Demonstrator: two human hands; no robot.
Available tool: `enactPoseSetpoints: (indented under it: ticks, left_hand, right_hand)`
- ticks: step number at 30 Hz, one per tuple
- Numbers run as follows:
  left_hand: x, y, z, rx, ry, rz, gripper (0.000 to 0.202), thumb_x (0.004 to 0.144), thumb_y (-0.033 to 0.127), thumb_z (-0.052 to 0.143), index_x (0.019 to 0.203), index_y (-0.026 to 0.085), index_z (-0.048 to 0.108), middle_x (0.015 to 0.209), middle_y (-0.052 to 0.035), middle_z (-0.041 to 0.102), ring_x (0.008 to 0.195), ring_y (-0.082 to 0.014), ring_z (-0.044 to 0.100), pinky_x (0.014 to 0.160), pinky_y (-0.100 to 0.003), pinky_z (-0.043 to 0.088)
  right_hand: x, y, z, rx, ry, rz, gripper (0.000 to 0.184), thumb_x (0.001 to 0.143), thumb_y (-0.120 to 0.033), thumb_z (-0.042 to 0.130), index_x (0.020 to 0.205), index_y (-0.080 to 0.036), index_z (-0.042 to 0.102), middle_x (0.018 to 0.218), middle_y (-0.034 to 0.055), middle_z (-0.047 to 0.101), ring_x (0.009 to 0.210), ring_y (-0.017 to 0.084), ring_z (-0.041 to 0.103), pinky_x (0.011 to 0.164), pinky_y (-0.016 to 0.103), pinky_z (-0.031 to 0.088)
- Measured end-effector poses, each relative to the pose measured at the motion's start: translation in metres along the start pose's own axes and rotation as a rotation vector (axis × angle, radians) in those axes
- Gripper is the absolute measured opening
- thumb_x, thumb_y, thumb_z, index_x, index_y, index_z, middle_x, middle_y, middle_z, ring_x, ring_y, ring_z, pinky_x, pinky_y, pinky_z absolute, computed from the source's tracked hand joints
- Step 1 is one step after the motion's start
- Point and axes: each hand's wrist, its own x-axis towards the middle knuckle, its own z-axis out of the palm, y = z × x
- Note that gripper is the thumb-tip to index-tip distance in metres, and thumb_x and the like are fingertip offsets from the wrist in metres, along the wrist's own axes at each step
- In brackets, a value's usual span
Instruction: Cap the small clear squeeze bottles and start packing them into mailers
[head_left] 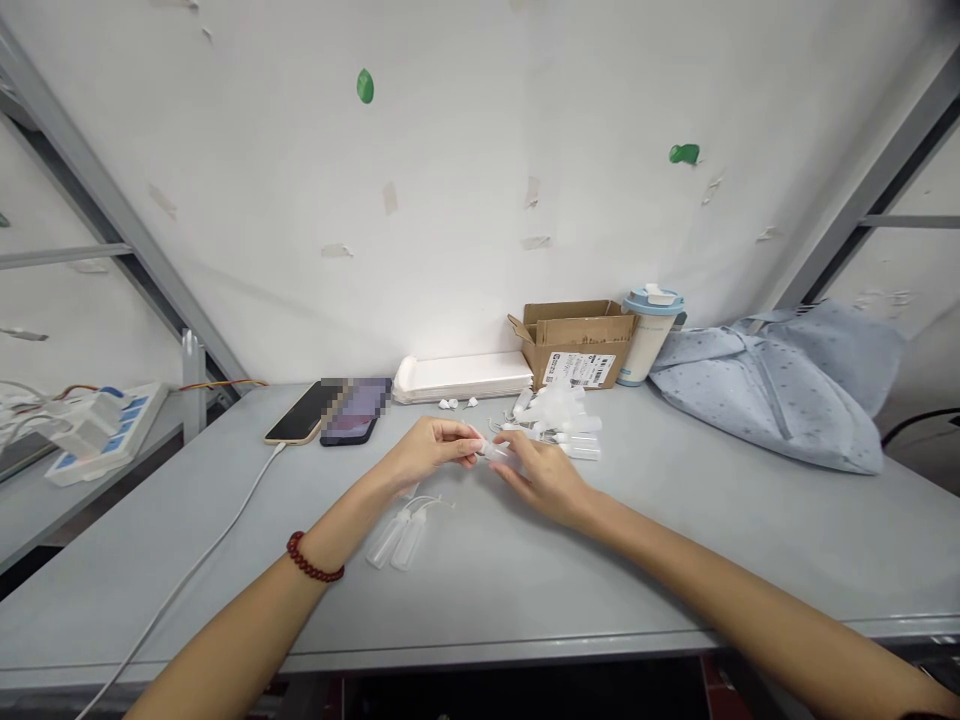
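Note:
In the middle of the head view my right hand (544, 478) is closed round a small translucent plastic bottle (504, 456). The fingers of my left hand (431, 447) pinch the neck end of the same bottle; whether a separate cap sits between them is hidden. Below my left hand, a couple of similar bottles (409, 540) with thin curved spout tubes lie on the table. Beyond my right hand is a pile of clear bottles (559, 408), some with thin tubes. A few small white caps (452, 404) lie behind my left hand.
Along the wall stand a white stack of flat packaging (465, 376), an open cardboard box (581, 345) and a blue-lidded cup (649, 335). A light blue cloth bag (765, 395) is at right. Two phones (356, 412) lie left, one on a white cable (217, 560) crossing the grey table (585, 595).

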Motion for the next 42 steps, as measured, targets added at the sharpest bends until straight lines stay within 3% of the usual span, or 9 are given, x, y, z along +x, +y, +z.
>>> enactPoseSetpoints:
  ticks: [4, 9, 16, 23, 27, 34, 42]
  left_hand:
    - [0.0, -0.001, 0.002, -0.004, -0.002, -0.01, 0.028, 0.072, 0.039, 0.065, 0.081, 0.012, 0.068, 0.074, -0.0053, 0.064, 0.064, -0.0132, 0.056, 0.068, -0.028, 0.044]
    - [-0.001, -0.003, 0.005, -0.046, -0.023, -0.054, 0.029, 0.074, 0.04, 0.063, 0.073, 0.011, 0.065, 0.069, -0.0042, 0.062, 0.058, -0.0124, 0.057, 0.062, -0.028, 0.045]
    - [-0.001, 0.001, 0.008, -0.021, -0.014, -0.019, 0.024, 0.07, 0.034, 0.068, 0.08, 0.011, 0.067, 0.069, -0.0037, 0.062, 0.063, -0.0125, 0.056, 0.067, -0.029, 0.045]
    - [-0.001, 0.003, 0.01, -0.071, 0.012, 0.016, 0.021, 0.067, 0.029, 0.071, 0.079, 0.013, 0.066, 0.07, -0.0022, 0.06, 0.068, -0.0131, 0.054, 0.072, -0.03, 0.044]
    - [-0.001, 0.0, 0.011, -0.125, 0.018, 0.019, 0.025, 0.071, 0.036, 0.067, 0.078, 0.012, 0.065, 0.077, -0.0045, 0.062, 0.073, -0.0143, 0.057, 0.074, -0.029, 0.045]
    - [0.0, -0.004, 0.014, -0.1, -0.037, -0.158, 0.044, 0.075, 0.053, 0.057, 0.068, 0.01, 0.06, 0.057, -0.0015, 0.055, 0.049, -0.0113, 0.054, 0.05, -0.025, 0.045]
    - [0.001, -0.002, 0.01, -0.003, -0.065, -0.061, 0.038, 0.074, 0.048, 0.06, 0.068, 0.011, 0.065, 0.062, -0.0048, 0.061, 0.054, -0.0116, 0.055, 0.055, -0.025, 0.045]
  right_hand:
    - [0.001, -0.002, -0.002, -0.023, 0.009, -0.036, 0.026, 0.091, -0.035, 0.037, 0.105, -0.015, 0.046, 0.071, 0.007, 0.064, 0.059, 0.019, 0.058, 0.051, 0.025, 0.036]
    - [0.002, -0.002, -0.003, 0.002, 0.002, -0.068, 0.025, 0.092, -0.034, 0.034, 0.104, -0.015, 0.046, 0.078, 0.0094, 0.064, 0.066, 0.019, 0.059, 0.054, 0.026, 0.037]
    - [0.003, -0.004, -0.005, 0.302, -0.086, 0.133, 0.023, 0.092, -0.034, 0.036, 0.099, -0.016, 0.049, 0.053, -0.0054, 0.046, 0.045, 0.011, 0.042, 0.048, 0.022, 0.031]
    - [0.007, -0.008, -0.012, 0.644, -0.15, 0.316, 0.028, 0.091, -0.041, 0.036, 0.089, -0.017, 0.051, 0.053, -0.0059, 0.044, 0.047, 0.009, 0.041, 0.046, 0.021, 0.031]
    - [0.008, -0.011, -0.013, 0.753, -0.161, 0.346, 0.028, 0.09, -0.042, 0.038, 0.088, -0.017, 0.05, 0.054, -0.0061, 0.044, 0.048, 0.008, 0.041, 0.048, 0.021, 0.032]
    - [0.007, -0.011, -0.011, 0.766, -0.139, 0.327, 0.028, 0.089, -0.044, 0.04, 0.091, -0.018, 0.05, 0.055, -0.0062, 0.044, 0.049, 0.009, 0.042, 0.048, 0.021, 0.032]
    - [0.005, -0.01, -0.011, 0.682, -0.129, 0.341, 0.029, 0.088, -0.045, 0.04, 0.092, -0.018, 0.051, 0.054, -0.0066, 0.04, 0.048, 0.008, 0.035, 0.044, 0.02, 0.026]
